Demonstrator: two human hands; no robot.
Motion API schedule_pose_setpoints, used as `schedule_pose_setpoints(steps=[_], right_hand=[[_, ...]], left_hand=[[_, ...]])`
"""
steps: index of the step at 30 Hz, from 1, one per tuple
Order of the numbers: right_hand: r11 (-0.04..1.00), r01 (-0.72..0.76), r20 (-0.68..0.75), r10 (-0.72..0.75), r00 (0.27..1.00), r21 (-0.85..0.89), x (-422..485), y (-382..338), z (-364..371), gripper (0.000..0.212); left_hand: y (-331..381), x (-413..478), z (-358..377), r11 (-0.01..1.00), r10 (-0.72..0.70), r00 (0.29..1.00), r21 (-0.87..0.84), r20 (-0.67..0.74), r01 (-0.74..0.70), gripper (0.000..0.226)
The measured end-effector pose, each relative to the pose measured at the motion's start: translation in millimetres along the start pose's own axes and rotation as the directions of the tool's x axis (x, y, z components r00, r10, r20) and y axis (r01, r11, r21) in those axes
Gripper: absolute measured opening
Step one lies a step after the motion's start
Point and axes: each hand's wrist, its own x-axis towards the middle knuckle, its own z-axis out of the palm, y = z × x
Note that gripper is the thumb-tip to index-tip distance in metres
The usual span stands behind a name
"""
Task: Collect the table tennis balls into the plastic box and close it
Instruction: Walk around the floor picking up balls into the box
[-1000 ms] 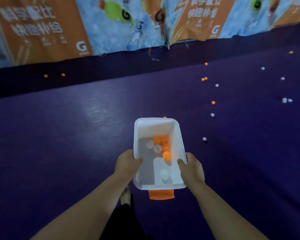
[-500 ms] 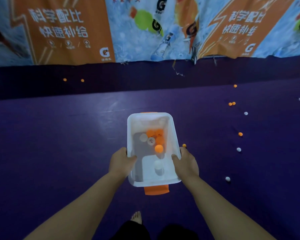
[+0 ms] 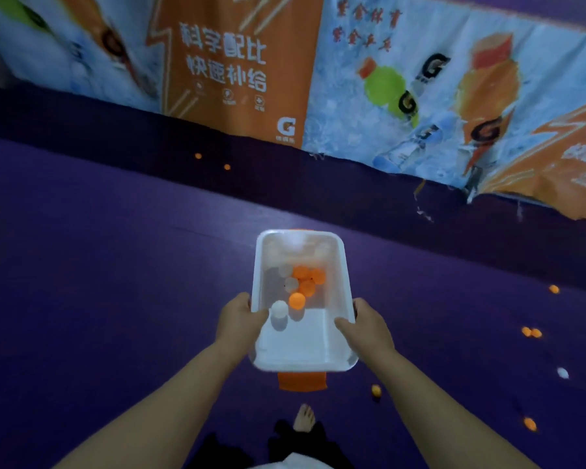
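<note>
Orange latch (image 3: 301,382), perhaps, under plastic box (image 3: 347,275).

Purple floor (image 3: 115,265), with a darker strip (image 3: 82,120) along the far side. On that strip: two orange balls (image 3: 198,156), set apart. To the right: a lone orange ball (image 3: 553,289), an orange pair (image 3: 526,331) side by side, a white ball (image 3: 562,373) and a nearer orange ball (image 3: 530,423). One more orange ball (image 3: 376,389) lies near a bare foot (image 3: 304,418).

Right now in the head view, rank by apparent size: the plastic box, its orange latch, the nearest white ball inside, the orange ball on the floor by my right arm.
1. plastic box
2. orange latch
3. white ball and orange floor ball: unranked; white looks slightly larger but sits nearer the camera.
</note>
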Motion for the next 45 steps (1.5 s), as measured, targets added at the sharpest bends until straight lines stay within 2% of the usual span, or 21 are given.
schedule_pose_setpoints(steps=[4,9,11,19,25,30,34,36,42,45], right_hand=[[0.99,0.116,0.114,-0.106,0.988,-0.086,81,-41,-21,0.015],[0.958,0.236,0.244,-0.193,0.95,-0.163,165,-107,-12,0.021],[0.948,0.267,0.279,-0.211,0.937,-0.177,194,-135,-4,0.017],[0.928,0.312,0.316,-0.24,0.918,-0.202,309,-265,23,0.01],[0.921,0.309,0.33,-0.223,0.917,-0.235,394,-348,30,0.022],[0.927,0.274,0.301,-0.193,0.934,-0.255,474,-396,21,0.014],[0.929,0.283,0.343,-0.192,0.919,-0.24,551,-431,15,0.017],[0.928,0.295,0.378,-0.194,0.905,-0.228,590,-451,13,0.025],[0.889,0.356,0.447,-0.204,0.871,-0.287,694,-515,2,0.03],[0.871,0.383,0.47,-0.211,0.857,-0.308,738,-553,5,0.032]], left_hand=[[23,47,-7,0.989,-0.111,0.988,-0.105,-0.112,0.1,0.017],[37,103,-36,0.974,-0.191,0.943,-0.169,-0.272,0.149,0.023],[41,129,-52,0.968,-0.216,0.93,-0.192,-0.298,0.163,0.023],[68,267,-135,0.961,-0.241,0.906,-0.216,-0.349,0.172,0.021],[107,374,-192,0.967,-0.237,0.904,-0.176,-0.355,0.184,0.025],[142,465,-209,0.968,-0.232,0.918,-0.166,-0.323,0.187,0.022],[167,540,-216,0.968,-0.236,0.913,-0.162,-0.333,0.191,0.025],[180,576,-221,0.964,-0.255,0.904,-0.164,-0.344,0.21,0.024],[211,667,-246,0.937,-0.346,0.854,-0.19,-0.387,0.294,0.023],[215,707,-263,0.906,-0.418,0.803,-0.257,-0.425,0.336,0.024]])
